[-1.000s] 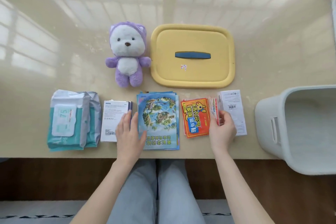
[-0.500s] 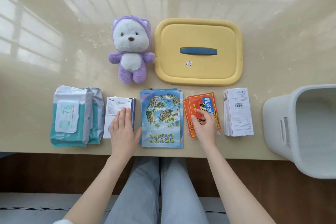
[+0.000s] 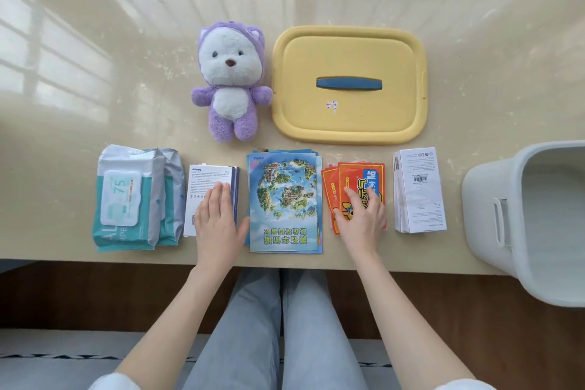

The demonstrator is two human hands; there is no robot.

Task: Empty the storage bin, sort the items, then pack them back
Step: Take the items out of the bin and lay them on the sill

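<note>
The left hand [image 3: 218, 225] lies flat, fingers straight, on the white box [image 3: 207, 179] left of centre. The right hand [image 3: 361, 215] rests with loosely spread fingers on the orange packets [image 3: 351, 172]. The grey storage bin [image 3: 487, 193] sits empty at the right edge of the desk [image 3: 95, 73], with its yellow lid [image 3: 348, 117] above centre.

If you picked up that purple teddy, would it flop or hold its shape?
The purple teddy looks plush, so it would probably squash and flop slightly. Likely light for its size. Lying flat on its back, it seems unlikely to roll.
</note>
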